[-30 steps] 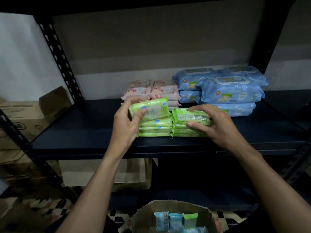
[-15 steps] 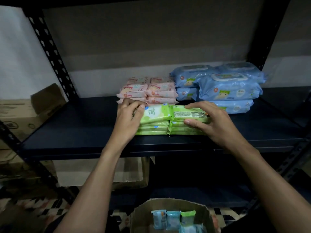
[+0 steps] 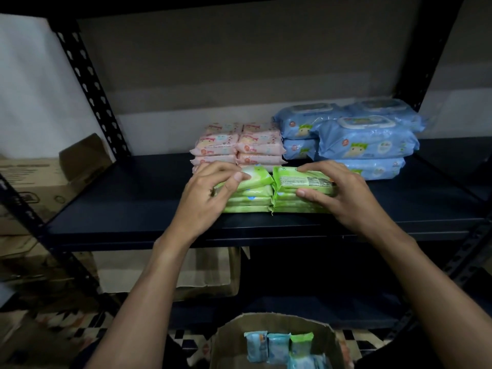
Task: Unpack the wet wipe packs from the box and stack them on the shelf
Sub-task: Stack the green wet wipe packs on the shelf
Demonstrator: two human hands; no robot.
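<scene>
Dark matte metal shelf board [image 3: 138,198], 1 level, flat and smooth, runs under both hands. 2 black perforated steel uprights [image 3: 90,83] are visible, one far left of the left hand and one far right of the right hand.

Brown cardboard, 3 boxes:
- 1 closed printed carton [image 3: 32,187] well left of the left hand
- 1 plain carton [image 3: 210,272] below the shelf, between the forearms
- 1 open-top cardboard box [image 3: 229,339] low between the elbows, holding soft packs standing on end [image 3: 278,344]. 3 tops are clear (2 blue, 1 green); more lie lower, count unclear.

Large blue glossy plastic wipe packs with hard flip lids [image 3: 364,139]: 5 visible, pillow-shaped and crinkled, stacked just beyond the right hand.

Small pink soft-film wipe packs [image 3: 258,145]: 2 columns, at least 6, just beyond the left hand's fingers.

Lime-green flat film wipe packs: 2 stacks side by side, touching, about 4 high each, at the shelf's front edge between the hands.
- Left hand [image 3: 205,198] grips the top green pack [image 3: 255,177] of the left green stack [image 3: 250,201], thumb on top, fingers curled over the far edge.
- Right hand [image 3: 346,195] clamps the right green stack [image 3: 298,182], fingers over the top, thumb on the front side.
</scene>
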